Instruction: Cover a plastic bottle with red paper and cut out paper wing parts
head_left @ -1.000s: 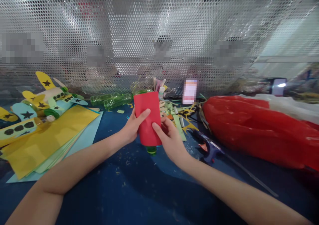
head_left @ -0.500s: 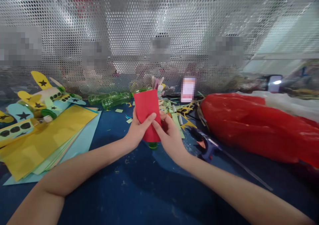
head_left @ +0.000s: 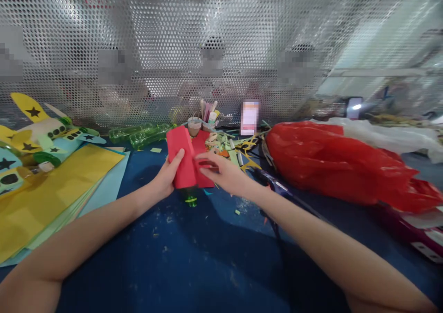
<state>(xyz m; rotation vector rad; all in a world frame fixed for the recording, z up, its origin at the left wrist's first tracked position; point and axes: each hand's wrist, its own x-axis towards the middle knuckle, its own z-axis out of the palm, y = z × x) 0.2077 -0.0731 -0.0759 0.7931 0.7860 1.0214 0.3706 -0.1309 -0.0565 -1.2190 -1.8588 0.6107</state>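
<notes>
A green plastic bottle [head_left: 190, 197] wrapped in red paper [head_left: 183, 158] is held over the blue table. Only its green neck and cap show below the paper. My left hand [head_left: 167, 177] grips the wrapped bottle from the left, thumb across the front of the paper. My right hand [head_left: 221, 174] lies on the right side of the paper, fingers stretched along its loose flap, which has opened away from the bottle.
A stack of yellow and pale blue sheets [head_left: 51, 188] lies at the left, with paper aeroplanes [head_left: 48, 135] behind it. Bare green bottles [head_left: 141, 135], a cup of tools [head_left: 206, 117] and paper scraps sit by the perforated metal screen [head_left: 207, 36]. A red plastic bag [head_left: 332, 163] fills the right.
The wrapped bottle has tilted and moved slightly left. The paper's right edge has come open. My right hand went from pinching the paper to lying flat along the flap.
</notes>
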